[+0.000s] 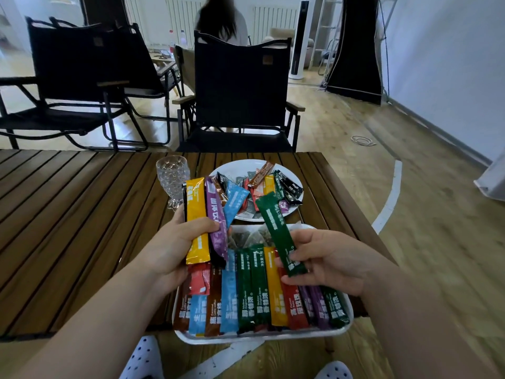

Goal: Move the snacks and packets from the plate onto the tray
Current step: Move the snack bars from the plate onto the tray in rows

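Both hands are up over the white tray (262,337), which sits at the near edge of the slatted wooden table (68,214). The left hand (175,242) has fingers and thumb curled round a fan of stick packets. The yellow packet (196,212), purple packet (216,217) and blue packet (235,201) are the 3 I can pick out, with something dark tucked behind. The right hand (325,258) pinches 1 green packet (276,225) near its lower end between thumb and fingertips. That packet tilts up toward the plate, above the tray's right half.

Down in the tray, a row of sticks lies side by side, with clear triangular tea bags (246,236) at the far end. Just beyond, the white plate (237,164) holds a loose heap of brown, black, red and orange packets, so plenty remains to move. A clear bobbled glass (172,176) stands just left of the plate.

These sticks look light and glossy, probably slick against each other and floppy along their length. A bundle gripped low looks likely to splay and slide. My call is to pinch across the flat face near mid-length, or squeeze the bundle firmly, and to lay them flat into the row rather than drop them.
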Action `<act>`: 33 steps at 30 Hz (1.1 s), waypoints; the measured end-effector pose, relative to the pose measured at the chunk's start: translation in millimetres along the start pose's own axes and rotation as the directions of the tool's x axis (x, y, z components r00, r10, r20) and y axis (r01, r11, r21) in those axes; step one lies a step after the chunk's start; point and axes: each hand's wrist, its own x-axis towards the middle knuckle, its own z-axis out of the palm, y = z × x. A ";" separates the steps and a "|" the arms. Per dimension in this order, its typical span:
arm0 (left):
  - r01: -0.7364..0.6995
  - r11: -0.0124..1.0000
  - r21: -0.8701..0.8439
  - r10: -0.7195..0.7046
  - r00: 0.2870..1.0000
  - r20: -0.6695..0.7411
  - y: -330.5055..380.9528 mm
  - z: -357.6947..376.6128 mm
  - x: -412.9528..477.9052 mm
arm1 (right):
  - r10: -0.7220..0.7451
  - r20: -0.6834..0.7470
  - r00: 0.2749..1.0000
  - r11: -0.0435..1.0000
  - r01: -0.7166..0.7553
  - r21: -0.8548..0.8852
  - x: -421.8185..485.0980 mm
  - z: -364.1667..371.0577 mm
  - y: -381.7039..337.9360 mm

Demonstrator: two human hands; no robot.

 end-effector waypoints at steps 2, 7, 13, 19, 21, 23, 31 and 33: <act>0.006 1.000 0.008 -0.006 1.000 0.004 0.4 0.8 -0.3 | 0.016 -0.002 1.000 1.000 -0.016 -0.015 1.1 1.0 2.1; 0.015 1.000 0.009 -0.015 1.000 0.009 -0.1 2.9 0.5 | 0.023 -0.085 0.996 0.998 -0.028 -0.058 0.6 3.1 3.5; 0.012 1.000 0.011 -0.012 1.000 0.019 -1.8 -1.7 1.9 | -0.095 -0.399 0.912 0.911 -0.082 -0.404 -14.0 -18.7 -1.4; 0.001 1.000 0.018 -0.001 1.000 0.011 -4.4 -8.4 5.7 | -0.063 -0.475 0.878 0.583 -0.354 -0.732 -21.5 -18.1 8.4; -0.001 1.000 0.021 0.000 1.000 0.018 -5.3 -9.3 6.4 | -0.037 -0.487 0.873 0.527 -0.397 -0.751 -16.3 -11.4 8.1; 0.008 1.000 0.022 -0.009 1.000 0.027 -6.0 -9.0 6.6 | -0.016 -0.491 0.871 0.453 -0.432 -0.780 -11.3 -5.0 7.1; 0.016 1.000 0.025 -0.017 0.999 0.040 -6.7 -9.8 6.9 | 0.049 -0.502 0.864 0.533 -0.447 -0.718 -12.7 -9.9 5.0; 0.021 0.999 0.029 -0.022 0.999 0.044 -6.0 -9.1 7.2 | 0.075 -0.530 0.845 0.560 -0.475 -0.679 -10.1 -12.2 7.7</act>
